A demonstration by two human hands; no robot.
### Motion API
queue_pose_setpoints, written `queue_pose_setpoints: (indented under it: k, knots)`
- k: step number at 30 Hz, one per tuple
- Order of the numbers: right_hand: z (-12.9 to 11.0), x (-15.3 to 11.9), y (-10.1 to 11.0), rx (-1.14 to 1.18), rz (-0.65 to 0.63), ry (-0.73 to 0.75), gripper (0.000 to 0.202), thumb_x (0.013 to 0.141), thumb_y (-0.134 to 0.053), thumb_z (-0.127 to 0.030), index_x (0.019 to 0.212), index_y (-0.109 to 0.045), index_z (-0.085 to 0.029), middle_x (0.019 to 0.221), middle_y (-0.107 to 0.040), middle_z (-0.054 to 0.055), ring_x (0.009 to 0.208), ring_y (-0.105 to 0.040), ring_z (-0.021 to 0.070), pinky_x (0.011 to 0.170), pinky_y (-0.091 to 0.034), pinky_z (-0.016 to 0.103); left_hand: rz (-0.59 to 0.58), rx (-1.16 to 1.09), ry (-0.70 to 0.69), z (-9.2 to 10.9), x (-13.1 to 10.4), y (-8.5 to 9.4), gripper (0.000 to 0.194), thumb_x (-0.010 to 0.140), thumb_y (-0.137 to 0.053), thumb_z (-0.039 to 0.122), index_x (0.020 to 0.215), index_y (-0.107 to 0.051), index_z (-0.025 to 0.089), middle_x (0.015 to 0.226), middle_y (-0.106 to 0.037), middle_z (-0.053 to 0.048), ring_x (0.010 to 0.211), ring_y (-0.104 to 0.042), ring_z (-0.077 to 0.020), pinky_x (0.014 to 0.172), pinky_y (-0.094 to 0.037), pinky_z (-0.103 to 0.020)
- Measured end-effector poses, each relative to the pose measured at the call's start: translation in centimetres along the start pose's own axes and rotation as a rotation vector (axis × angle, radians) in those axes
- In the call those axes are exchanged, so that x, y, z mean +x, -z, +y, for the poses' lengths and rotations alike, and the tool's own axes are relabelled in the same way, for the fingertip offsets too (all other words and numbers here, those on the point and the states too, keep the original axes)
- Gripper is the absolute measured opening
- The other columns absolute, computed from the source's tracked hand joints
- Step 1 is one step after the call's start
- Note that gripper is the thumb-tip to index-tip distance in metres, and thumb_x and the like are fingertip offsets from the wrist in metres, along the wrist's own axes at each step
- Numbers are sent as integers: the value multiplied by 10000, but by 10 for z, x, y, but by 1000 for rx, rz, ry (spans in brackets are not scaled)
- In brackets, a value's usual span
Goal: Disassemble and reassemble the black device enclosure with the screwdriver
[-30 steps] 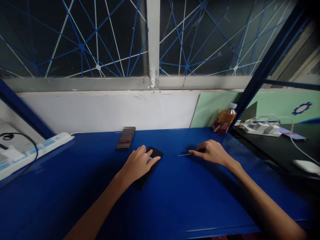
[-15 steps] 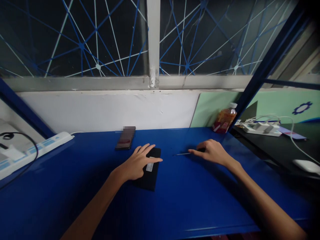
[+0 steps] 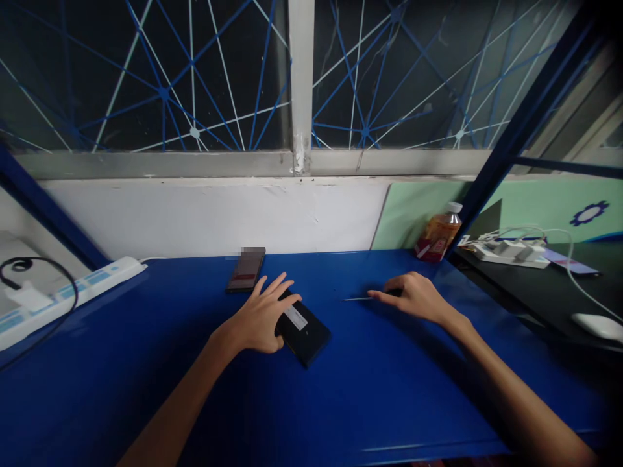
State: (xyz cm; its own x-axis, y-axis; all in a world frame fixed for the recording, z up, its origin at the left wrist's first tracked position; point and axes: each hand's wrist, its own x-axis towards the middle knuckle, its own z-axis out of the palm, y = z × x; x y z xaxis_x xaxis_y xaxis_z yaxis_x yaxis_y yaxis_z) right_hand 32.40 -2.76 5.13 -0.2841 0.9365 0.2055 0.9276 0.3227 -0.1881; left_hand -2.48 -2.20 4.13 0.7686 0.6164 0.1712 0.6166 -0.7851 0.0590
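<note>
The blue table [image 3: 341,402] fills the near half of the view, running from the white wall at the far edge to the person's body. On it, just left of centre, lies a black phone [image 3: 306,331], flat, with a small white label on its upper face. Its long axis runs on a slant, from far-left to near-right, so the near end points toward the right side of the table.

The left hand [image 3: 260,318] lies directly on the phone's far-left end, fingers spread wide and laid flat over it, pressing on it rather than gripping; the free part of the phone sticks out to the right and slightly nearer than the hand. This hand is plainly the nearer one to the phone.

The right hand [image 3: 413,297] rests on the table well apart to the right, loosely curled, its fingers pinching the dark handle of a thin tool [image 3: 360,299] (a fine screwdriver or pick, too slim to tell which). The tool's metal shaft lies almost level with the table, pointing left toward the phone, its tip stopping short of it, with bare table between.

A second phone [image 3: 246,270] lies farther back, just beyond the left hand's fingertips.
</note>
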Motion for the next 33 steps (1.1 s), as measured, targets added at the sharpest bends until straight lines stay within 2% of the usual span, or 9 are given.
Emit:
queue_pose_setpoints:
  k: [4, 7, 9, 11, 13, 17, 23, 28, 33]
  knots:
    - [-1, 0, 0, 36, 7, -7, 568, 839, -419, -644, 593, -688, -209, 481, -565, 9, 454, -451, 117, 464, -240, 277, 46, -30, 35, -6, 0, 0, 515, 639, -696, 433, 1077, -558, 200, 1109, -618, -111, 1239, -427, -371, 1035, -204, -640]
    - [-3, 0, -1, 81, 17, -17, 574, 832, -424, -653, 587, -681, -202, 469, -535, 3, 450, -416, 112, 462, -226, 276, 62, -33, 73, -7, 2, 4, 546, 606, -689, 626, 935, -620, 196, 946, -645, -79, 1055, -559, -340, 998, -291, -591]
    - [-5, 1, -3, 130, 22, -15, 580, 832, -424, -652, 577, -669, -192, 459, -497, -3, 449, -381, 107, 462, -217, 273, 89, -49, 80, -5, 4, 6, 538, 643, -640, 674, 893, -654, 197, 937, -640, -71, 953, -591, -298, 937, -367, -533]
    - [-9, 1, -7, 204, 12, -5, 578, 833, -431, -644, 569, -657, -181, 462, -465, -12, 455, -348, 101, 462, -208, 270, 163, -83, 99, 0, 8, 5, 478, 739, -590, 630, 936, -671, 202, 976, -641, -69, 927, -593, -267, 866, -419, -459]
    - [-14, 0, -11, 283, -4, 1, 577, 829, -447, -636, 540, -627, -170, 461, -423, -23, 460, -307, 93, 460, -199, 265, 277, -127, 132, 8, 13, 1, 377, 831, -568, 501, 1048, -648, 203, 1026, -645, -71, 942, -588, -248, 828, -431, -412]
    - [-26, -1, -18, 381, -36, 36, 563, 834, -467, -608, 508, -582, -163, 469, -384, -35, 476, -280, 86, 463, -199, 256, 349, -243, 102, 27, 23, -14, 202, 852, -596, 316, 1013, -655, 209, 976, -662, -54, 874, -589, -215, 758, -431, -371]
    - [-34, -2, -22, 396, -43, 72, 549, 844, -466, -591, 517, -588, -167, 475, -423, -26, 475, -313, 88, 472, -215, 259, 353, -293, 89, 37, 27, -26, 157, 815, -648, 227, 970, -661, 211, 923, -667, -25, 813, -586, -197, 706, -403, -356]
    - [-34, -2, -24, 393, -49, 88, 551, 847, -469, -585, 503, -575, -168, 476, -421, -29, 470, -314, 84, 469, -214, 260, 382, -297, 63, 37, 27, -29, 80, 842, -604, 167, 871, -664, 211, 866, -664, -8, 798, -582, -179, 754, -392, -364]
    - [-34, -3, -23, 392, -44, 86, 542, 845, -482, -573, 495, -570, -169, 471, -419, -31, 470, -314, 84, 465, -206, 261, 400, -289, 62, 38, 26, -29, 99, 848, -592, 149, 887, -660, 210, 868, -663, -8, 795, -582, -173, 761, -387, -363]
